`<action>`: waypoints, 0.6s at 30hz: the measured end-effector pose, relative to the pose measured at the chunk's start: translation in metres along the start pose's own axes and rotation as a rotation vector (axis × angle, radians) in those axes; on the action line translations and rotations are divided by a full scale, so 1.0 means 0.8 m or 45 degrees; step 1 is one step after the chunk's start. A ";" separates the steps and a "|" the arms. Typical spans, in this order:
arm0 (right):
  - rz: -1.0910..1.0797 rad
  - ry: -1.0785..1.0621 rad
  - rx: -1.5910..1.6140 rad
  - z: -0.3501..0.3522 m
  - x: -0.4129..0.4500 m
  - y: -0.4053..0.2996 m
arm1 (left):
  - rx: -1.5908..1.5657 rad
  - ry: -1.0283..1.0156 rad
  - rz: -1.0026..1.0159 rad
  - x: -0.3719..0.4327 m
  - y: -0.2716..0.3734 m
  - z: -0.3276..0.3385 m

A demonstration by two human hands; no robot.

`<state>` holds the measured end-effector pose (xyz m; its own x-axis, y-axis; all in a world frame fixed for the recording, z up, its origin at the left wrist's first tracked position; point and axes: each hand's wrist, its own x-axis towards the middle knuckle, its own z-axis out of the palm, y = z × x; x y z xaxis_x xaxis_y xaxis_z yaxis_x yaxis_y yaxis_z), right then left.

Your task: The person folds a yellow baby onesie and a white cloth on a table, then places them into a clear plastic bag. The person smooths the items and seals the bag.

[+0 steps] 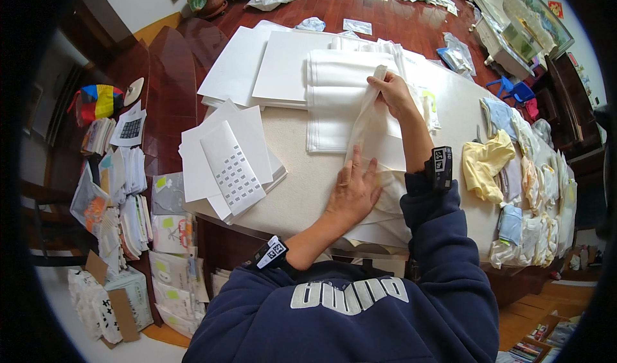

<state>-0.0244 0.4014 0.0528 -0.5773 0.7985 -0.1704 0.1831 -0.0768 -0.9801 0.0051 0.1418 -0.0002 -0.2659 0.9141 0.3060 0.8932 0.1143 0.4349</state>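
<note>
My right hand [393, 93] pinches the upper end of a pale, translucent plastic bag [364, 122] between thumb and fingers. My left hand [354, 189] rests on the lower end of that bag, palm down with the fingers spread. White paper or card shows beneath the bag. A stack of flat white bags [330, 100] lies just left of my right hand, partly under the bag. A pale cream garment [393, 194] lies beside my left hand, near the table's front edge, partly covered.
White card sheets [289, 69] are stacked behind. A sticker sheet [234, 175] tops more card at left. Rightward on the table [443, 122] are a yellow garment [487, 165], scissors [477, 134] and folded baby clothes [530, 175]. Packed bags [171, 276] stand left of the table.
</note>
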 end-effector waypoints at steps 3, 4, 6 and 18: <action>-0.038 0.077 -0.151 -0.003 -0.001 -0.001 | 0.051 -0.015 -0.041 0.001 0.000 -0.002; -0.067 0.106 -0.196 -0.004 0.000 0.000 | 0.020 0.003 -0.053 0.002 0.000 -0.002; -0.110 0.171 -0.298 -0.005 0.006 0.005 | -0.045 -0.022 -0.103 0.003 0.000 -0.003; -0.476 0.449 -1.050 0.005 0.013 0.026 | -0.038 -0.028 -0.017 0.003 -0.002 -0.001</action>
<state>-0.0298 0.4054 0.0301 -0.4645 0.8299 0.3091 0.6142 0.5533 -0.5627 0.0028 0.1438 0.0007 -0.2695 0.9211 0.2811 0.8782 0.1152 0.4642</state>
